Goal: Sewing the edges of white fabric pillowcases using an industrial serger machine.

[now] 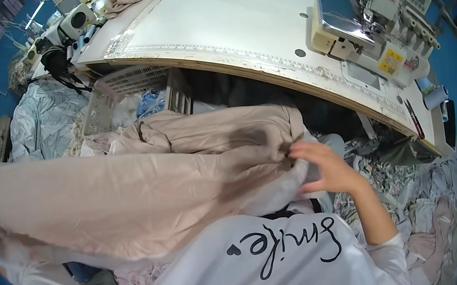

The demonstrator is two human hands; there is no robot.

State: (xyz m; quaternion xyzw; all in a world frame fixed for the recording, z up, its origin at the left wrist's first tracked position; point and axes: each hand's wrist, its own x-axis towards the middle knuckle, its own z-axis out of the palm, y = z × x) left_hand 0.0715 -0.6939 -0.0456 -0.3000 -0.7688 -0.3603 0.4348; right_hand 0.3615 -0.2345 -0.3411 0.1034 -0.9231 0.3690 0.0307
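A large beige cloth (103, 199) spreads across my lap, from the far left of the view to my right hand. Its far part lies bunched in folds below the table edge. My right hand (327, 167) is at the cloth's right end, thumb and fingers apart, the upper fingertips against the gathered fabric. My left arm reaches to the left under the cloth's near edge. The cloth hides my left hand, so its fingers do not show.
Ahead stands a white worktable (213, 23) with a sewing machine (380, 24) at its right. Tweezers (414, 118) lie near the right edge. A plastic crate (112, 94) sits below. Heaped fabric (46, 117) is at left, more cloth (423, 215) at right.
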